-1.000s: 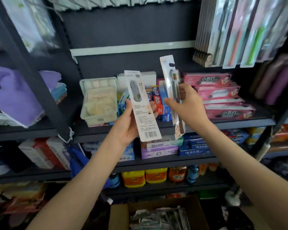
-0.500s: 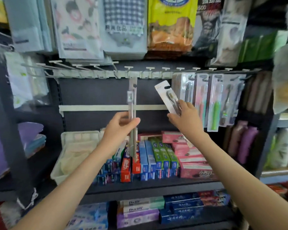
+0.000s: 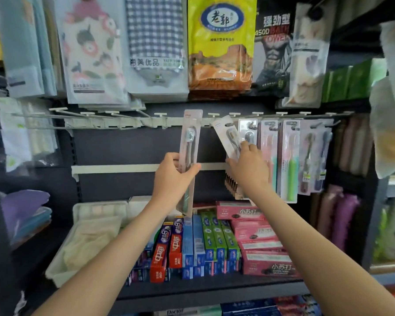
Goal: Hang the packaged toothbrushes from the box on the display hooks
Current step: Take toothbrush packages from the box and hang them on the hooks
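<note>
Toothbrush pack (image 3: 190,137) is upright in your left hand (image 3: 173,176), gripped mid-length, its top overlapping the hook rail (image 3: 128,121); can't tell if it's hooked. Your right hand (image 3: 249,169) pinches a tilted second pack (image 3: 226,135) just left of the hung packs (image 3: 290,156). Hanging step, I'd judge. Next: line each hang hole up with a bare hook and push on.

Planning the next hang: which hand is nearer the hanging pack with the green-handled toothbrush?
Right. The right hand, gripping a tilted white toothbrush pack, is just left of the green-handled toothbrush pack; the left hand, gripping an upright clear toothbrush pack, is well further left.
</note>
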Available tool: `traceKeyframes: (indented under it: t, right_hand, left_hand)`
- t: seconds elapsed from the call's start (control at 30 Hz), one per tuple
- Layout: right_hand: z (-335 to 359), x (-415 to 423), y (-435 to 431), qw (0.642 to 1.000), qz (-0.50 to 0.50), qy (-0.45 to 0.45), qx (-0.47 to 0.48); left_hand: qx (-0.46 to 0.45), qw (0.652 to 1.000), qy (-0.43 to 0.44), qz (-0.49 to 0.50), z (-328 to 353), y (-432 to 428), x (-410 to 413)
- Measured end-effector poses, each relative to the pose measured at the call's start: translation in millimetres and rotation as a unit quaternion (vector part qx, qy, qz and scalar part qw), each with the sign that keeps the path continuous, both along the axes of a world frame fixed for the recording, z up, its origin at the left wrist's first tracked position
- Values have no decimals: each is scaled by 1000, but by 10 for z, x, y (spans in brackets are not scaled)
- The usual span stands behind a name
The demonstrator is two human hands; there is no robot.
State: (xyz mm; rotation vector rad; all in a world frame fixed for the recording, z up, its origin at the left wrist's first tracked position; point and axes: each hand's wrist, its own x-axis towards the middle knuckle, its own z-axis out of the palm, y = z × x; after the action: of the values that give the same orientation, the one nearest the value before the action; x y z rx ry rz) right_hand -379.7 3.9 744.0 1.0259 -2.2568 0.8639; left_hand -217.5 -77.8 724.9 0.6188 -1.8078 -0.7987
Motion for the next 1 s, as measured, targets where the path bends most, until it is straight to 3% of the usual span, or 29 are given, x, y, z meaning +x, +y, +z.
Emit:
traceKeyframes:
  t: [0.63,0.73,0.83,0.93,1.0]
  right_hand:
    - [4,-97,-611,995,16,-94,-26]
    - [-68,-71,-598,987,67,-131,-60]
    - [-156,-7,-485,965,171,-140,-142]
    - [-212,150,-289,905,293,-185,-247]
    - [-228,251,-184,876,353,-207,-257]
  left_hand:
    - [-54,994,-31,95,-178,-220,-348]
    - [-63,991,-47,105,-223,-209,-332]
    - [-88,986,-78,121,-241,-170,-309]
    - [-112,981,-94,125,-229,-109,-318]
    - [-136,976,-112,128,-224,-48,-347]
